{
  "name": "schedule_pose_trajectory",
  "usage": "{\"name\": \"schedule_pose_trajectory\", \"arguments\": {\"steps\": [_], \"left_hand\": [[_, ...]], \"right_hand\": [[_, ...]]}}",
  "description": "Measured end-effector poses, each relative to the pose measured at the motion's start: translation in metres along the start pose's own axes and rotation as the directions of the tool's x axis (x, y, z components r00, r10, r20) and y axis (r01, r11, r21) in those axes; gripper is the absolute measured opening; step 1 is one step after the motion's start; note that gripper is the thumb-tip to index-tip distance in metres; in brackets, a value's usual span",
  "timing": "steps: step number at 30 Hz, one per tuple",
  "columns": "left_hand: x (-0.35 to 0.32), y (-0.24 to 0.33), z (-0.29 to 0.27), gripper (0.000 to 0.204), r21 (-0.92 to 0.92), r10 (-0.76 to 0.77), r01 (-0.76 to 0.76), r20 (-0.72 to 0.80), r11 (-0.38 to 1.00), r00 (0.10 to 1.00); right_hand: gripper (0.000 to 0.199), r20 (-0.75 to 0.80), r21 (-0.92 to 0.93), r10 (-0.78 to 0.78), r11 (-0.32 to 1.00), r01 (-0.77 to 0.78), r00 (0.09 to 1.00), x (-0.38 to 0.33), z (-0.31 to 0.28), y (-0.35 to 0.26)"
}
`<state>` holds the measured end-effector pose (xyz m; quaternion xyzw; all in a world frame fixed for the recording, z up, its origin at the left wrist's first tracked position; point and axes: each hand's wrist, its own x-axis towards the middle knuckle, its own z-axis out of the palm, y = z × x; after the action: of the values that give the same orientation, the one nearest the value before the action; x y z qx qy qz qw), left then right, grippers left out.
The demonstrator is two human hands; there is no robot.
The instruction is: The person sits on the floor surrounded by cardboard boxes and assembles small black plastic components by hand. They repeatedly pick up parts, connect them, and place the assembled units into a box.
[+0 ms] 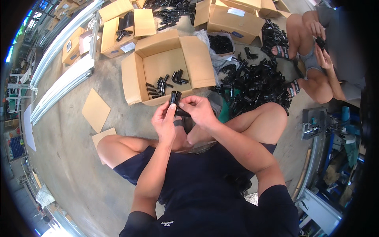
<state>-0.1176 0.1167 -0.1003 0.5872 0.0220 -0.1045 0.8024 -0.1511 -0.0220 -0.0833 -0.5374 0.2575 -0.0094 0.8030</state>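
Black plastic fittings (176, 103) sit pinched between both hands, held above the person's knees. The left hand (165, 122) wraps its grip around the lower part of the fittings, fingers clenched on them, thumb up along the side. The right hand (199, 110) closes on the same fittings from the other side, its fingertips (184, 104) pressing at the joint, touching the left hand.

Just beyond the two hands lies an open cardboard box (166, 65) on the concrete floor (67, 130), with a few more black fittings (166, 83) loose in its bottom. To the right of the right hand spreads a big pile of black parts (252, 81) on the floor. Farther beyond that pile a second person (327, 55) sits low, hands busy with another black piece. To the left of the left hand, two flat cardboard sheets (95, 110) lie on the floor, and long white rails (63, 85) run well apart beyond them.
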Motion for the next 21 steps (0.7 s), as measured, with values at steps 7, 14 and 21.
{"name": "schedule_pose_trajectory", "arguments": {"steps": [7, 14, 21], "left_hand": [[0.003, 0.007, 0.003, 0.025, 0.063, -0.052, 0.053, -0.024, 0.997, 0.998], [0.0, 0.005, 0.002, 0.027, 0.048, -0.062, 0.063, -0.026, 0.997, 0.998], [0.0, 0.002, -0.004, 0.026, 0.04, -0.106, 0.11, -0.08, 0.993, 0.991]], "right_hand": [[0.018, 0.003, -0.385, -0.186, 0.907, 0.173, 0.982, 0.0, -0.005, 0.003], [0.013, 0.017, -0.2, -0.034, 0.979, 0.037, 0.999, 0.001, -0.005, -0.001], [0.014, 0.047, -0.457, -0.151, 0.876, 0.156, 0.987, -0.003, -0.002, -0.009]]}}
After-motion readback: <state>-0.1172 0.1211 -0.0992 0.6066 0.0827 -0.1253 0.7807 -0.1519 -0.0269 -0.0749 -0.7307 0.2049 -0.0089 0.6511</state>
